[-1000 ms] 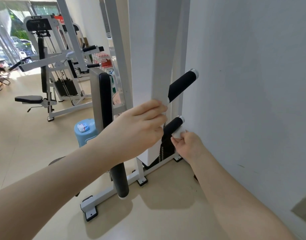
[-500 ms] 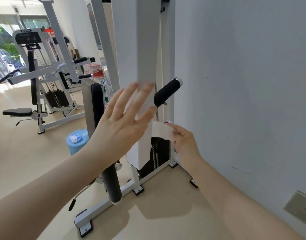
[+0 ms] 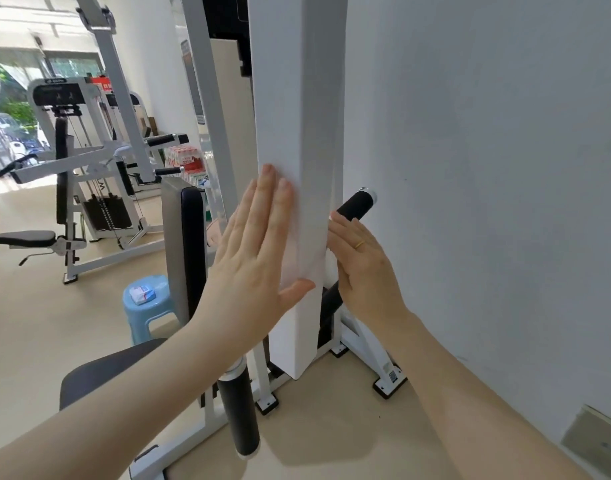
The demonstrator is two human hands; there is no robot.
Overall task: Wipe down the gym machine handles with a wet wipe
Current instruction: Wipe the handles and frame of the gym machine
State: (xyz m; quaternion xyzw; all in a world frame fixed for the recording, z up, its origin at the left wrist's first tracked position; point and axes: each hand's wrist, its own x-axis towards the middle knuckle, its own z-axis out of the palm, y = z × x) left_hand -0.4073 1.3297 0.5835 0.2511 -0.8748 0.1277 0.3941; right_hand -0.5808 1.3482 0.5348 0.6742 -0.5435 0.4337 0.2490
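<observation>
We pressed our left hand (image 3: 259,258) flat, fingers straight and together, against the white wet wipe (image 3: 305,251) draped over the corner of the machine's white column (image 3: 297,116). Our right hand (image 3: 362,268), fingers straight, touched the wipe's other edge, just below the black foam handle (image 3: 354,207) beside the wall (image 3: 487,168).

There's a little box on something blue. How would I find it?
Start at the big white column that both hands press on, then look down and left, past the black back pad. A light blue plastic stool stands on the floor; the small white, blue and red box lies alone on its seat.
</observation>
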